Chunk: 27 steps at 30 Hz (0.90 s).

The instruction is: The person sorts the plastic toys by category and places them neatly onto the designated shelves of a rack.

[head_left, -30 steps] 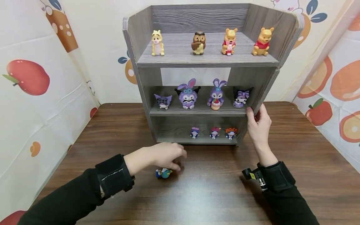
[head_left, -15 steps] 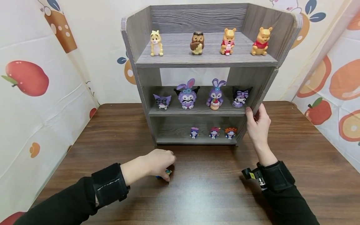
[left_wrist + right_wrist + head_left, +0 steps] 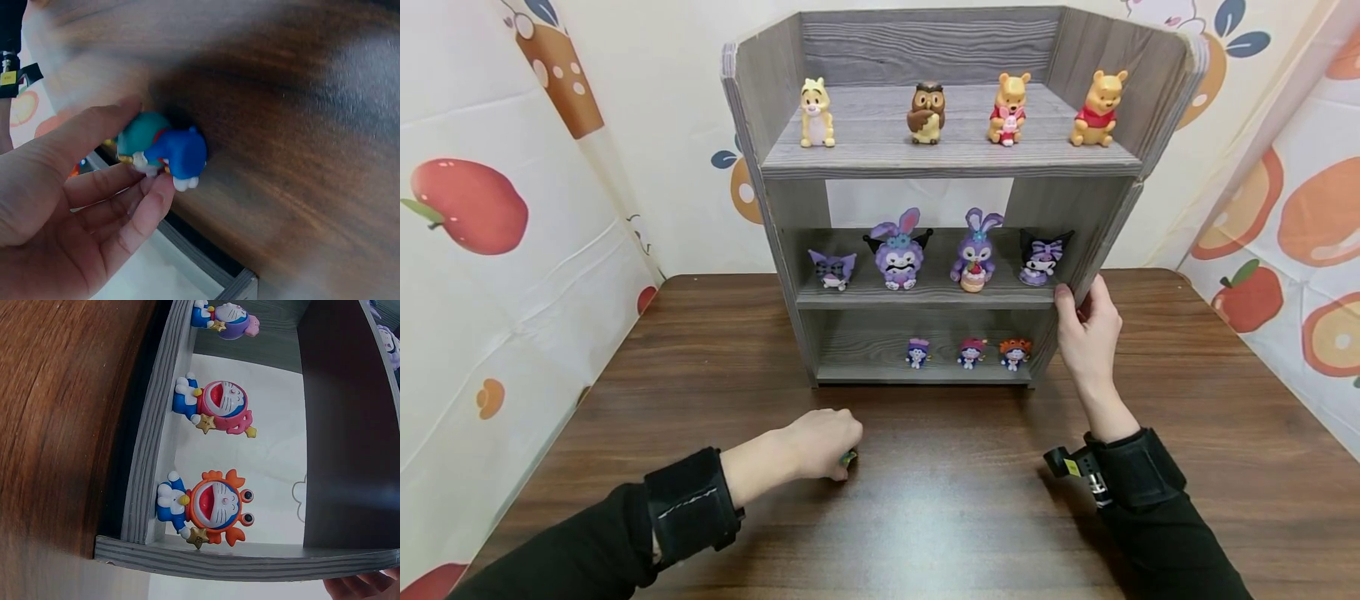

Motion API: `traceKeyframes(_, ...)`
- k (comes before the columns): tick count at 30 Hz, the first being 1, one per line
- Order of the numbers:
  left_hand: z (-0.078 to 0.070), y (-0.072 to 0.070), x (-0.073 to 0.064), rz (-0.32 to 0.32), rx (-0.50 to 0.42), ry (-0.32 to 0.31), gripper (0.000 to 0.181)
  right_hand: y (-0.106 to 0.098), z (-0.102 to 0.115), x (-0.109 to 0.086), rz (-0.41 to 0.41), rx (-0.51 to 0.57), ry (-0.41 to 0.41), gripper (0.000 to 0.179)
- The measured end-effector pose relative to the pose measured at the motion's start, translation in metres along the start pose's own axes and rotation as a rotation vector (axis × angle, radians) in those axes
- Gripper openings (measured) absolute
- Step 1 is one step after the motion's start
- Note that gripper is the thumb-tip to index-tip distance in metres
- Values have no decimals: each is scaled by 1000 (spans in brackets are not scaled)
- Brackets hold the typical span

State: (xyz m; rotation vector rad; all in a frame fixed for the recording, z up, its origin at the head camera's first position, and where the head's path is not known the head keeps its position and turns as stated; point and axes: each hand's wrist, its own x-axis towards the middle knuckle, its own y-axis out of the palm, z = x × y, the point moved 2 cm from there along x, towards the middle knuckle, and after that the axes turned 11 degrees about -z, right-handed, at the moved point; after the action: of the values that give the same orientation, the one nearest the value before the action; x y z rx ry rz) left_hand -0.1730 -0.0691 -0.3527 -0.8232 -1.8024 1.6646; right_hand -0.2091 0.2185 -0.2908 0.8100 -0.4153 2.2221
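Note:
My left hand (image 3: 822, 442) is low over the table in front of the shelf, pinching a small blue Doraemon figurine (image 3: 186, 153) with a teal hood between thumb and fingers. In the head view the hand hides most of the figurine. My right hand (image 3: 1090, 337) grips the right side panel of the grey wooden shelf (image 3: 925, 377) near its middle board. Three similar figurines stand on the bottom board: one in a purple hood (image 3: 917, 352), one in a pink hood (image 3: 972, 353) and one in an orange crab hood (image 3: 215, 503).
Several purple figurines, among them a rabbit (image 3: 901, 254), stand on the middle board. On top are a yellow figurine (image 3: 817, 114), an owl (image 3: 927, 114) and two bears, one in a red shirt (image 3: 1099, 112). The brown table (image 3: 955, 500) meets fruit-print walls.
My left hand has moved left and down onto the figurine lying on the table and closed its fingers around it. The right hand keeps its grip on the shelf.

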Motion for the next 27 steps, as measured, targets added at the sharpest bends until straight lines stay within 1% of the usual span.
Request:
traceKeyframes(3,1,0,0,-13,-26,9,30,0,0,0,-1,2,-3,22)
traceKeyframes(6,2,0,-1,-37,-61,1,31,0,0,0,-2,1,-4,22)
traceKeyframes(11,5,-3,1,-111,-129,-20,29,1,-1,0,-5,-6,-10,22)
traceKeyframes(14,5,-4,3,-167,-173,-31,24,1,-1,0,-5,-9,-14,22)
traceKeyframes(17,5,-3,6,-216,-240,-54,15,1,-1,0,-6,-10,-16,22)
traceKeyframes(21,7,-2,9,-272,-362,-92,7,1,-1,0,-8,-13,-13,22)
traceKeyframes(24,10,0,11,-305,-450,-114,8,1,-1,0,-7,-16,-11,22)
traceKeyframes(27,13,3,10,-325,-520,-134,10,1,0,0,-6,-19,-13,23)
